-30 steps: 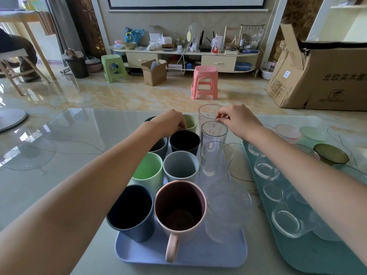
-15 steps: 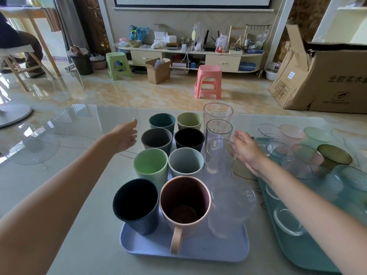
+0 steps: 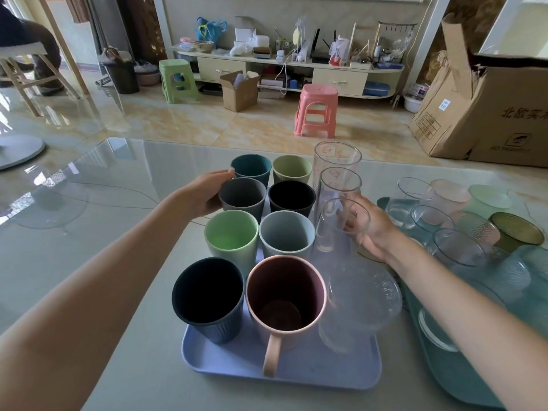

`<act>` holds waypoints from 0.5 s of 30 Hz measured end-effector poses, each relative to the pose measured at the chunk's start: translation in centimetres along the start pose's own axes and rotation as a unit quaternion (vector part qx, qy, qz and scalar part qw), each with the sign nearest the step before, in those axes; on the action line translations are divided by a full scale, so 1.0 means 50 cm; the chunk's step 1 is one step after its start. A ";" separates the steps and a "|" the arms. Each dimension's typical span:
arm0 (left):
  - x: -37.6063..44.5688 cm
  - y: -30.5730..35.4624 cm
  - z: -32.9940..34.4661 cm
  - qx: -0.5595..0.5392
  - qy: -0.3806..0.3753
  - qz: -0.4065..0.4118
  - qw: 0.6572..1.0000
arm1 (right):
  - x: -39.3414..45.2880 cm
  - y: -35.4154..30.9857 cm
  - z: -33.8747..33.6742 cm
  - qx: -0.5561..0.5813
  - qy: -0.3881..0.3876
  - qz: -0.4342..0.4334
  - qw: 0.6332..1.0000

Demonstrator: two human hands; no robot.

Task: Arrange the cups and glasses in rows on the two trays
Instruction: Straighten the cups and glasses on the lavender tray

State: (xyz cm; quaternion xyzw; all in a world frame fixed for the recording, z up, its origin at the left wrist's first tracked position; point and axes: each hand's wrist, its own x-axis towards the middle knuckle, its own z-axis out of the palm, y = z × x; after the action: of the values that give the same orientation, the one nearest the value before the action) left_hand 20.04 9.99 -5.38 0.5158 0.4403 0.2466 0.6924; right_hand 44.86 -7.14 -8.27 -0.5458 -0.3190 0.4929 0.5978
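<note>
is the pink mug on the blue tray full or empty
Empty: the pink mug stands upright on the blue tray, its bare inside bottom plainly visible.

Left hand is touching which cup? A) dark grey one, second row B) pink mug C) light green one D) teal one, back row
A: the left hand curls against the outer side of the dark grey cup, behind the light green cup.
</note>
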 end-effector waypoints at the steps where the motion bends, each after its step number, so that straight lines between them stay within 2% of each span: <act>1: 0.001 0.001 0.001 0.004 0.003 0.000 1.000 | 0.001 0.001 -0.001 0.001 -0.002 0.001 1.000; 9: 0.009 0.011 0.010 0.007 0.054 -0.013 0.998 | 0.002 0.007 -0.004 0.000 0.007 0.012 1.000; 15: -0.019 -0.010 -0.001 -0.038 -0.022 -0.012 0.999 | -0.001 0.024 -0.007 0.003 0.016 -0.001 1.000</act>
State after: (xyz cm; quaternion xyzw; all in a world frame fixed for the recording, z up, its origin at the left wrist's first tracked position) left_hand 19.47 9.06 -5.53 0.4888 0.4217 0.2436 0.7238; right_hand 44.88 -7.41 -9.50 -0.5511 -0.3086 0.4845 0.6053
